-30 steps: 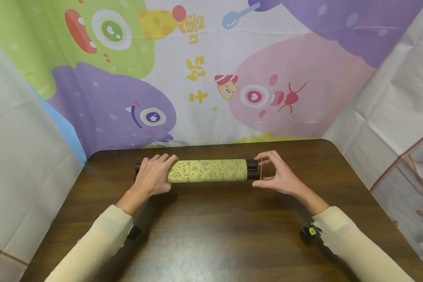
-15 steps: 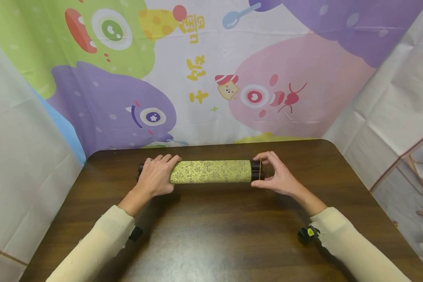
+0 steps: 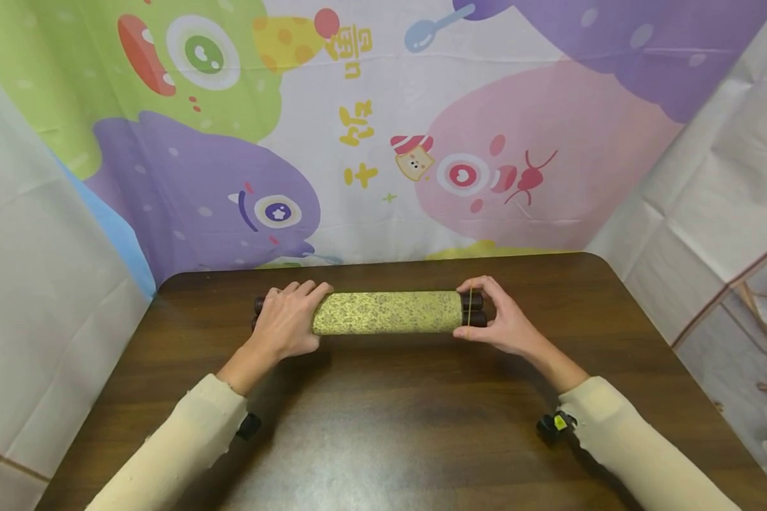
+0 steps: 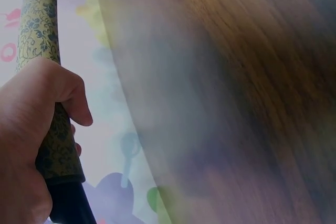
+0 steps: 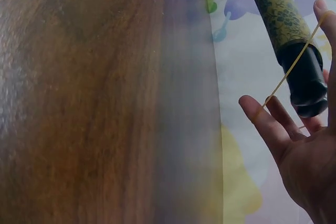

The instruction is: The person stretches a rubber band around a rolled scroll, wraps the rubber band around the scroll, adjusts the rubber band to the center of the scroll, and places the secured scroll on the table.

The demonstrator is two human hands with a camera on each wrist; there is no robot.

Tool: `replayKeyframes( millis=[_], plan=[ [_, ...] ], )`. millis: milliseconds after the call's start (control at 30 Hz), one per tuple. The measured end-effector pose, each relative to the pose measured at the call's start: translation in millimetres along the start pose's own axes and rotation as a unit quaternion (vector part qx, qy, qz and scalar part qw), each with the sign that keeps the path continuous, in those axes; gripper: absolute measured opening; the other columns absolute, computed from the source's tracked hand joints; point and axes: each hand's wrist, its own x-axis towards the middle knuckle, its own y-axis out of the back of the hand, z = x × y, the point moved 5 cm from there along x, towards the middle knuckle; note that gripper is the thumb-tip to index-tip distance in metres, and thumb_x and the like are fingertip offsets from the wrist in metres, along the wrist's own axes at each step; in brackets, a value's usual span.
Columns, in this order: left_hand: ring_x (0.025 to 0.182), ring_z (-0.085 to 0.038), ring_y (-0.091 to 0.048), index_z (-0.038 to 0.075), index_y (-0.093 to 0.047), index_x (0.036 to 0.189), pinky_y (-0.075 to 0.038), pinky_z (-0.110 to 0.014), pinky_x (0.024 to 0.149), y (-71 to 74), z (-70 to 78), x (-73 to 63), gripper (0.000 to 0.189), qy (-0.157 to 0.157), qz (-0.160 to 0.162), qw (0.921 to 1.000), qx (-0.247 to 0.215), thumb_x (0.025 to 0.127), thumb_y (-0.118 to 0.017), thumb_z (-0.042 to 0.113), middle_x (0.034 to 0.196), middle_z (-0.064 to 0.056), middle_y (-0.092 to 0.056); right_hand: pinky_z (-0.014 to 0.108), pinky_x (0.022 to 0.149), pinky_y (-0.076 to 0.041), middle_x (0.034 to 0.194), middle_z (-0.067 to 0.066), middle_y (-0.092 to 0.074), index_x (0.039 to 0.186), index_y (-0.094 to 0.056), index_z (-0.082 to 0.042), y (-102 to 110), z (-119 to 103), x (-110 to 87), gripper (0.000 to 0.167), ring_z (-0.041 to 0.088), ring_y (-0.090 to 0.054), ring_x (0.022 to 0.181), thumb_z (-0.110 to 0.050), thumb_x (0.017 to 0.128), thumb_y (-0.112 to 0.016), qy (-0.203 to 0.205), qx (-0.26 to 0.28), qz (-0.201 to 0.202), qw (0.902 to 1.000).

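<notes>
A rolled scroll (image 3: 386, 312) in yellow-green flowered brocade lies crosswise over the table, paired dark rod ends (image 3: 475, 319) sticking out on both sides. My left hand (image 3: 289, 319) grips its left part, thumb on the near side and fingers over the far side. A thin tan rubber band (image 5: 287, 72) is stretched across the spread thumb and fingers of my right hand (image 3: 508, 323). In the head view, that hand and the band stand around the right rod ends, close to the brocade's edge. My left palm hides part of the brocade.
A brown wooden table (image 3: 383, 426) extends beneath both arms. Behind its far edge hangs a cartoon-printed cloth (image 3: 371, 234), and pale sheets (image 3: 697, 184) hang at the sides. Each sleeve cuff has a small dark device (image 3: 555, 426) at the wrist.
My left hand and the scroll have shifted right, so the rod ends now reach through the stretched rubber band. My right hand has moved slightly left toward the brocade.
</notes>
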Motion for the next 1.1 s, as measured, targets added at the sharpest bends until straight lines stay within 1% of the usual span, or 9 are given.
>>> replayKeyframes(
  millis=[33, 100, 167, 300, 500, 733, 867, 1100],
  plan=[
    [0.101, -0.039, -0.075, 0.018, -0.067, 0.138, -0.058, -0.056, 0.073, 0.7, 1.2, 0.0, 0.075, -0.001, 0.001, 1.0000, -0.001, 0.065, -0.081, 0.011, 0.118, -0.010, -0.079, 0.022, 0.090, -0.057, 0.140, 0.022, -0.060, 0.138, -0.061, 0.000, 0, 0, -0.2, 0.067, 0.012, -0.063, 0.112, 0.003, 0.080, -0.095, 0.004, -0.001, 0.000, 1.0000],
    [0.101, -0.038, -0.075, 0.017, -0.068, 0.138, -0.058, -0.055, 0.073, 2.5, 3.8, 0.3, 0.074, -0.003, 0.004, 1.0000, -0.004, 0.065, -0.081, 0.010, 0.117, -0.009, -0.079, 0.019, 0.091, -0.056, 0.139, 0.020, -0.059, 0.139, -0.061, 0.000, 0, -1, -0.6, 0.067, 0.006, -0.063, 0.110, 0.004, 0.081, -0.095, 0.008, 0.007, -0.002, 0.9999],
    [0.101, -0.038, -0.074, 0.017, -0.068, 0.138, -0.057, -0.055, 0.073, 4.6, 6.7, 0.8, 0.074, -0.007, 0.007, 0.9999, -0.004, 0.065, -0.081, 0.010, 0.117, -0.009, -0.079, 0.017, 0.092, -0.057, 0.138, 0.018, -0.059, 0.139, -0.060, 0.000, 0, -3, -0.9, 0.067, 0.004, -0.064, 0.111, 0.004, 0.082, -0.094, 0.008, 0.018, -0.002, 0.9998],
    [0.103, -0.037, -0.074, 0.018, -0.067, 0.139, -0.058, -0.056, 0.075, 7.6, 10.6, 1.9, 0.075, -0.008, 0.009, 0.9999, 0.000, 0.066, -0.083, 0.011, 0.118, -0.009, -0.078, 0.018, 0.090, -0.059, 0.136, 0.015, -0.059, 0.140, -0.060, 0.000, 0, -5, -0.9, 0.067, 0.004, -0.067, 0.109, 0.005, 0.082, -0.094, 0.006, 0.036, 0.001, 0.9993],
    [0.104, -0.038, -0.075, 0.018, -0.067, 0.139, -0.058, -0.056, 0.076, 7.0, 11.6, 1.1, 0.074, -0.005, 0.006, 1.0000, 0.000, 0.066, -0.083, 0.011, 0.118, -0.009, -0.078, 0.019, 0.089, -0.058, 0.132, 0.012, -0.061, 0.139, -0.060, 0.001, -1, -4, -1.6, 0.066, 0.006, -0.067, 0.105, 0.006, 0.082, -0.093, 0.010, 0.037, 0.006, 0.9993],
    [0.102, -0.037, -0.074, 0.019, -0.067, 0.138, -0.058, -0.056, 0.076, 6.7, 13.6, 1.7, 0.076, -0.007, 0.010, 0.9999, 0.000, 0.065, -0.082, 0.010, 0.116, -0.008, -0.078, 0.020, 0.087, -0.060, 0.128, 0.002, -0.063, 0.137, -0.061, -0.001, 0, -7, -2.2, 0.065, 0.006, -0.069, 0.102, 0.007, 0.082, -0.093, 0.005, 0.051, 0.006, 0.9987],
    [0.102, -0.036, -0.074, 0.019, -0.067, 0.139, -0.058, -0.056, 0.076, 6.4, 13.9, 1.5, 0.076, -0.008, 0.009, 0.9999, 0.000, 0.065, -0.082, 0.011, 0.116, -0.008, -0.078, 0.022, 0.086, -0.061, 0.124, 0.000, -0.064, 0.137, -0.061, 0.000, 0, -7, -2.1, 0.063, 0.006, -0.070, 0.100, 0.007, 0.083, -0.092, 0.008, 0.059, 0.005, 0.9982],
    [0.101, -0.036, -0.074, 0.019, -0.067, 0.138, -0.058, -0.055, 0.075, 6.3, 13.8, 0.7, 0.075, -0.009, 0.012, 0.9999, -0.001, 0.065, -0.083, 0.011, 0.115, -0.008, -0.078, 0.021, 0.087, -0.062, 0.125, -0.005, -0.066, 0.135, -0.063, 0.000, 0, -8, -2.5, 0.059, 0.007, -0.071, 0.101, 0.007, 0.084, -0.092, 0.009, 0.068, 0.003, 0.9977]
  ],
)
